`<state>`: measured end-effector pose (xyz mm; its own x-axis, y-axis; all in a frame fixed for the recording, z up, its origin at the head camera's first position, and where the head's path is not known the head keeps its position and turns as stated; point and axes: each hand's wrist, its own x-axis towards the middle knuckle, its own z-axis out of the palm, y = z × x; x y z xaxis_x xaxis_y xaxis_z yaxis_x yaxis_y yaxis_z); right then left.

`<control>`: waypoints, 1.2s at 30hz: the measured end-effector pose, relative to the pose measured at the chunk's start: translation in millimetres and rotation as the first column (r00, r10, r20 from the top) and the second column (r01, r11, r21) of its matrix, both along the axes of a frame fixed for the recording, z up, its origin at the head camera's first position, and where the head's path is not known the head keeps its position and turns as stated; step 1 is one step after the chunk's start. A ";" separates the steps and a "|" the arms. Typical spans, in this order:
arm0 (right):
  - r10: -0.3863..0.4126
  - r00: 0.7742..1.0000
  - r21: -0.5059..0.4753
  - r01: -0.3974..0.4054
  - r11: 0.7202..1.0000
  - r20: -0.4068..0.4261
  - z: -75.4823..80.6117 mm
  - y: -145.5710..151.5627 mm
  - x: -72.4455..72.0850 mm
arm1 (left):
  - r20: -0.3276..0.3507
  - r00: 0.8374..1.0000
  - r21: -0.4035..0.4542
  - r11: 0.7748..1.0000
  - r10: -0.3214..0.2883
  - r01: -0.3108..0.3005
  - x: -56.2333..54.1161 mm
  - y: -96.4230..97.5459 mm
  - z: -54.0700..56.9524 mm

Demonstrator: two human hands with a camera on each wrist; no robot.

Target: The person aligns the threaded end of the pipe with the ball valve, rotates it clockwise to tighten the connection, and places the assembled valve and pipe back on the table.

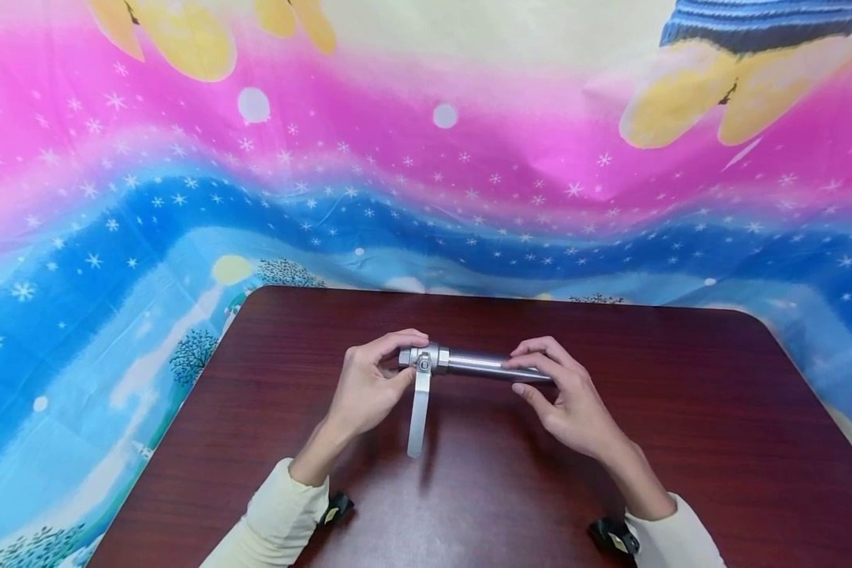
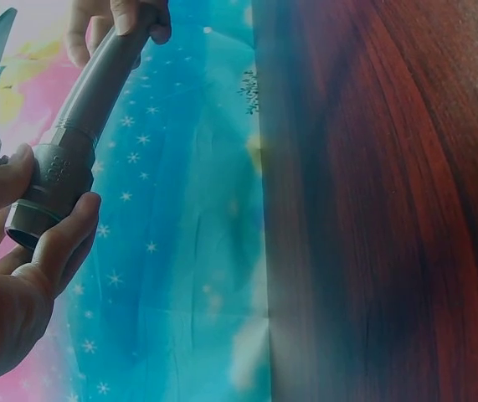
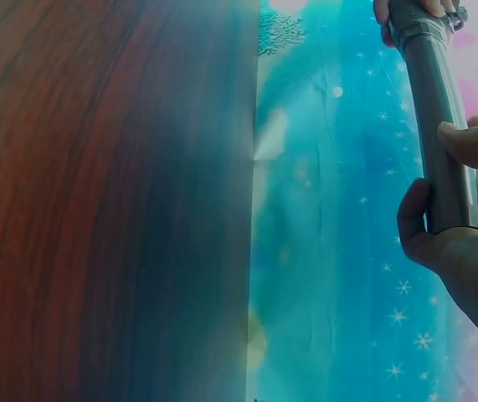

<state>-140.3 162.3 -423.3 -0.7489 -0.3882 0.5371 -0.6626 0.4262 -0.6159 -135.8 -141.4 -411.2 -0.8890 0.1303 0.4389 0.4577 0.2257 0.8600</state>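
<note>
A silver ball valve [image 1: 433, 356] is joined to one end of a smooth metal pipe [image 1: 479, 364], and both are held up over the table. My left hand [image 1: 369, 386] grips the valve body, thumb on one side and fingers on the other; its open end shows in the left wrist view. The flat lever handle [image 1: 419, 414] sticks out from the valve toward me. At the pipe's other end, my right hand [image 1: 575, 402] holds the tube between thumb and fingers, as the right wrist view shows, with a finger curled round it [image 3: 414, 209].
Below the hands spreads a dark red-brown wooden table [image 1: 468, 489] with rounded far corners. A printed cloth [image 1: 397, 173] with snowflakes hangs behind it and down the sides. Black straps [image 1: 614, 536] sit at the wrists beside cream sleeves [image 1: 277, 513].
</note>
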 end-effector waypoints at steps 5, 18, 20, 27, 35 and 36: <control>0.005 0.999 -0.004 -0.005 1.000 -0.038 -2.4 1.5 -2.2 | -0.005 1.000 0.002 1.000 0.000 0.000 0.9 0.1 0.1; 0.001 1.000 0.018 -0.001 1.000 -0.027 0.6 3.4 -2.1 | 0.004 1.000 0.012 1.000 -0.010 0.010 2.1 0.8 -0.1; 0.001 1.000 0.021 -0.001 1.000 -0.022 0.9 3.4 -1.9 | 0.003 1.000 0.013 1.000 -0.011 0.011 1.9 0.9 -0.2; -0.009 1.000 0.034 0.009 0.999 -0.017 0.0 4.0 -1.6 | 0.002 1.000 0.010 1.000 -0.009 0.009 1.9 1.2 0.0; -0.020 1.000 0.070 0.020 0.997 -0.006 -1.9 4.9 -2.2 | -0.012 1.000 0.012 1.000 -0.015 0.015 2.5 1.4 0.5; -0.020 1.000 0.074 0.020 0.997 -0.004 -2.0 5.0 -2.1 | -0.017 1.000 0.012 1.000 -0.017 0.017 2.6 1.5 0.5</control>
<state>-142.4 167.3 -425.2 -0.7550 -0.4120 0.5101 -0.6557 0.4837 -0.5798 -133.3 -139.9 -410.7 -0.8793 0.1398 0.4553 0.4756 0.2077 0.8548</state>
